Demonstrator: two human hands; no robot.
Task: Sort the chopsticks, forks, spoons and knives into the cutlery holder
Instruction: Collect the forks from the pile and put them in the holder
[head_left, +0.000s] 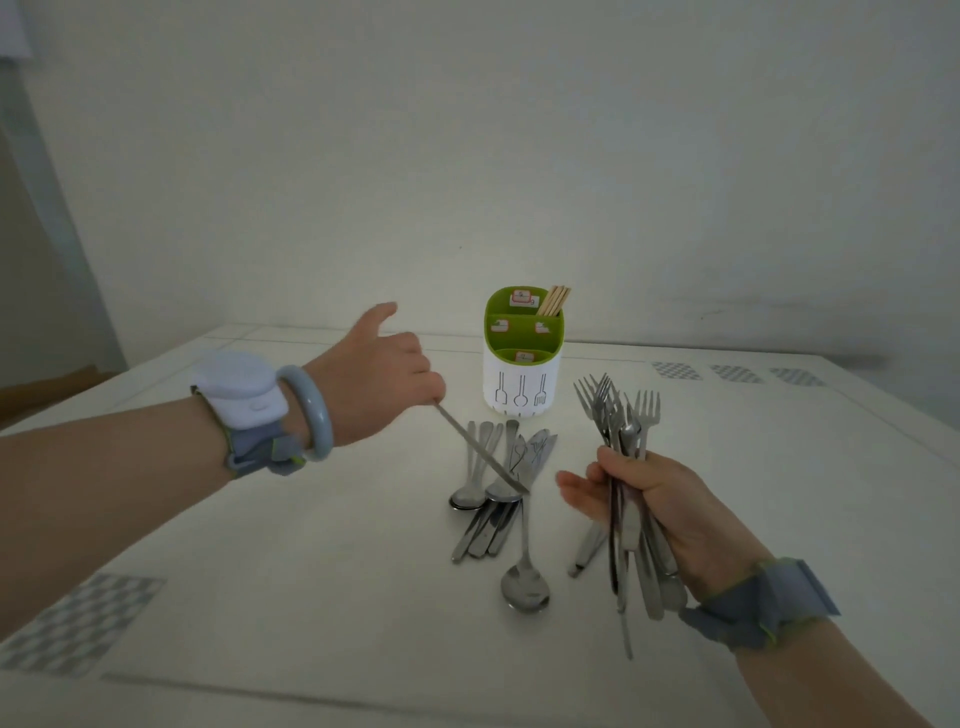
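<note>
- Right hand (654, 499): fingers curled tight around a bundle of forks (621, 415); tines fan upward above the fingers, handles run down past the wrist.
- Left hand (384, 374): fingers closed on one end of a single slim utensil (480, 449), type not clear; thumb raised free; the piece slants down from the fingers, its far tip over the pile.
- Loose pile (498, 483): spoons and knives on the table (311, 545), between the two hands, below the left fingers.
- Cutlery holder (522, 358): white and green, upright, just beyond the pile; chopsticks (553, 301) stand in its rear compartment.
</note>
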